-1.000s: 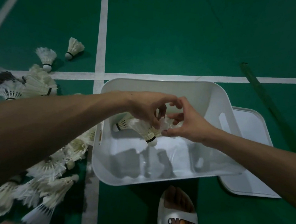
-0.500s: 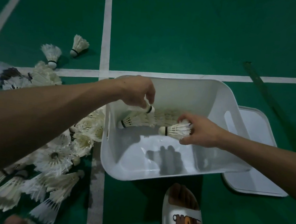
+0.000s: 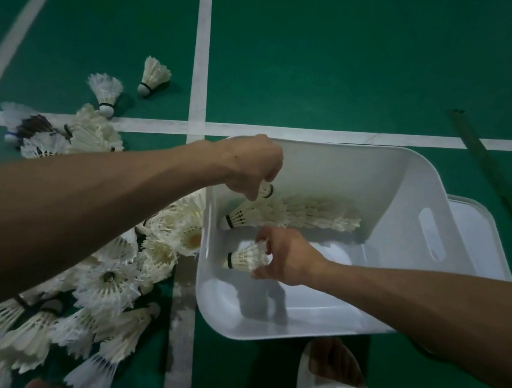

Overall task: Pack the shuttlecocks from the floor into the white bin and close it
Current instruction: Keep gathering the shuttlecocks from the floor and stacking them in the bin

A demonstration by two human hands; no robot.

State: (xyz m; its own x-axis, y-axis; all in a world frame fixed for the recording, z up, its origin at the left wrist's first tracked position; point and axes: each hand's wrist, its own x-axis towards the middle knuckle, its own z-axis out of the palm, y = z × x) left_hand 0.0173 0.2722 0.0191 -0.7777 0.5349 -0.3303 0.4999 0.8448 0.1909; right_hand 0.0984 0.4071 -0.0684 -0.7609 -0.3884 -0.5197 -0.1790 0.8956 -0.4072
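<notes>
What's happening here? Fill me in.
A person is packing shuttlecocks into a white bin on a green court floor. The right hand lays one shuttlecock inside; the left hand holds another over a nested row. Many lie in a pile outside; the lid lies beside the bin.

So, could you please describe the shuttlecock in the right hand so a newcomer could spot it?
Find the white bin on the green floor. Inside it, the right hand pinches a shuttlecock by its feathers, alone, nearer the camera than the nested row.
</notes>
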